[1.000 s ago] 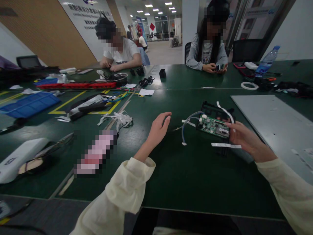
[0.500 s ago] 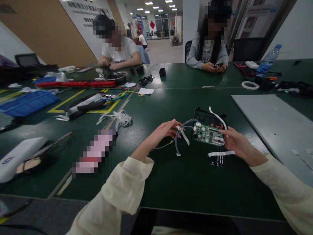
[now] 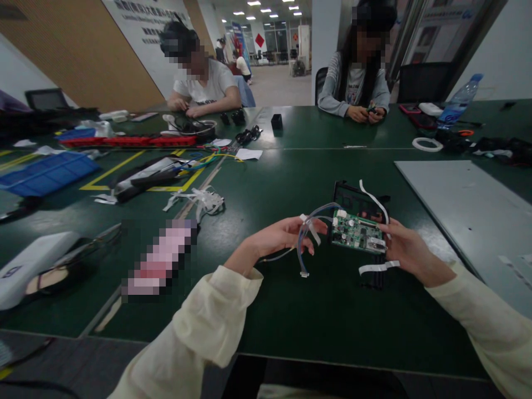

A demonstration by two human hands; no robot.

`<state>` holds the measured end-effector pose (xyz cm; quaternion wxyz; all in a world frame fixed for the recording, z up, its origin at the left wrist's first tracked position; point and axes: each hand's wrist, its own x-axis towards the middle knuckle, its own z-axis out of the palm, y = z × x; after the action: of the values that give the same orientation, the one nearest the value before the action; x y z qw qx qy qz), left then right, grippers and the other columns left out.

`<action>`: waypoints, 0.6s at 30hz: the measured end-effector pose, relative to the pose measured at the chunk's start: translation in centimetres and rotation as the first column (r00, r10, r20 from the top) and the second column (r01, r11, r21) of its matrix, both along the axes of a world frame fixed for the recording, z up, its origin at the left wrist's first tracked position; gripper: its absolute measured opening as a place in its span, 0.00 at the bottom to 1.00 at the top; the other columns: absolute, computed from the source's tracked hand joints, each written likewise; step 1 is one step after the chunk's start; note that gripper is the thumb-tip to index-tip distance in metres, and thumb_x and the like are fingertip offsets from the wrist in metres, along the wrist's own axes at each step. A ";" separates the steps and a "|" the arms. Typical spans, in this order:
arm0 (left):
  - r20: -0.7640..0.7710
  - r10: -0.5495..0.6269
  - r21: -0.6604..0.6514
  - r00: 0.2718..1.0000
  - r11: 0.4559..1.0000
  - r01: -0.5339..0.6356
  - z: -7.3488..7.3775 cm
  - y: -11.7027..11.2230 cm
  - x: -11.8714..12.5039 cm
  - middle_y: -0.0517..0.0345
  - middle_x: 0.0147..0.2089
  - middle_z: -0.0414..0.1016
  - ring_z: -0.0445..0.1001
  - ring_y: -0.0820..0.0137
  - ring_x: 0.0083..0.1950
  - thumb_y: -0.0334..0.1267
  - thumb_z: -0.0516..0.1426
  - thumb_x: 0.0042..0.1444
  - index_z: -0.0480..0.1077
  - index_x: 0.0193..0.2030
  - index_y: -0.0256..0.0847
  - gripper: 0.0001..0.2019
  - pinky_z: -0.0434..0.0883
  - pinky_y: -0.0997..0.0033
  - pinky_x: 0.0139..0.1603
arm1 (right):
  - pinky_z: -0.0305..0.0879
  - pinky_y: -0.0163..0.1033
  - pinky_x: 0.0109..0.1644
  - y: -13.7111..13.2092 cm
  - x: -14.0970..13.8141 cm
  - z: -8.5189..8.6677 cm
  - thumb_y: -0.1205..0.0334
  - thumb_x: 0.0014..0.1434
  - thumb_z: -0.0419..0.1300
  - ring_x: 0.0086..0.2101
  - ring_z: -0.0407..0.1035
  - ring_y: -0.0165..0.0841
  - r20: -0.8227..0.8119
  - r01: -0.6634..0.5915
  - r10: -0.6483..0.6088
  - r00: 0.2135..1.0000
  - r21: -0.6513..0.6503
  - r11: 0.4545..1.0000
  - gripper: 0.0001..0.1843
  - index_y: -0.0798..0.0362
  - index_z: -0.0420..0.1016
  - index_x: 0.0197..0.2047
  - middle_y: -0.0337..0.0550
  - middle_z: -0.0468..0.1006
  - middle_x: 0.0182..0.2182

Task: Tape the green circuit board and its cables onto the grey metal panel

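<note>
My right hand (image 3: 405,244) grips the right edge of a green circuit board (image 3: 353,233) and the black plastic housing (image 3: 344,191) behind it. A bundle of grey-blue wires (image 3: 302,244) loops out of the board's left side and ends in a small white plug (image 3: 305,274) hanging free. My left hand (image 3: 282,238) is behind these wires, its fingers stretched out and apart. One white strip (image 3: 376,199) curls over the housing, another white strip (image 3: 378,267) sticks out below the board, and a third crosses the wires.
A grey panel (image 3: 457,194) lies to the right. On the left are a pixelated pink object (image 3: 162,257), crumpled white strips (image 3: 203,200), a white device (image 3: 41,260) and a blue crate (image 3: 50,172). Two people sit across the table (image 3: 307,172); a water bottle (image 3: 459,102) stands at the far right.
My left hand has moved down and right, with its fingers now extended behind the wires. The board has shifted slightly right and down in my right hand.
</note>
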<state>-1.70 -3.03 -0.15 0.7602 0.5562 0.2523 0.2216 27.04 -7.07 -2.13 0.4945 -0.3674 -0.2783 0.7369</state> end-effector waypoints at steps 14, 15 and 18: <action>0.017 0.293 0.060 0.956 0.954 -0.294 1.8 -0.8 0.1 0.53 0.41 0.77 0.72 0.75 0.35 0.39 0.61 0.55 0.77 0.40 0.38 0.09 0.69 0.75 0.38 | 0.74 0.44 0.43 -0.3 0.2 0.1 0.60 0.47 0.66 0.45 0.74 0.41 0.147 0.015 -0.024 0.989 0.064 0.998 0.15 0.46 0.76 0.41 0.40 0.81 0.42; 0.019 0.273 0.060 0.962 0.960 -0.273 1.8 -0.8 0.2 0.52 0.41 0.78 0.72 0.75 0.35 0.39 0.61 0.55 0.77 0.40 0.38 0.09 0.70 0.75 0.38 | 0.74 0.45 0.43 -0.4 0.2 0.2 0.60 0.47 0.65 0.45 0.74 0.41 0.144 0.022 -0.030 0.989 0.053 0.998 0.15 0.46 0.76 0.41 0.40 0.81 0.42; 0.059 0.183 0.038 0.981 0.982 -0.186 1.7 -0.9 0.4 0.51 0.42 0.78 0.74 0.75 0.35 0.37 0.60 0.56 0.77 0.42 0.37 0.09 0.70 0.75 0.39 | 0.73 0.45 0.44 -0.5 0.0 0.5 0.61 0.46 0.65 0.45 0.74 0.42 0.132 0.041 -0.043 0.990 0.019 0.999 0.14 0.46 0.77 0.40 0.40 0.81 0.41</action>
<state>-1.32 -3.95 1.55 0.7309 0.5404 0.2769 0.3117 27.08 -7.57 -1.59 0.4935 -0.4174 -0.3087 0.6979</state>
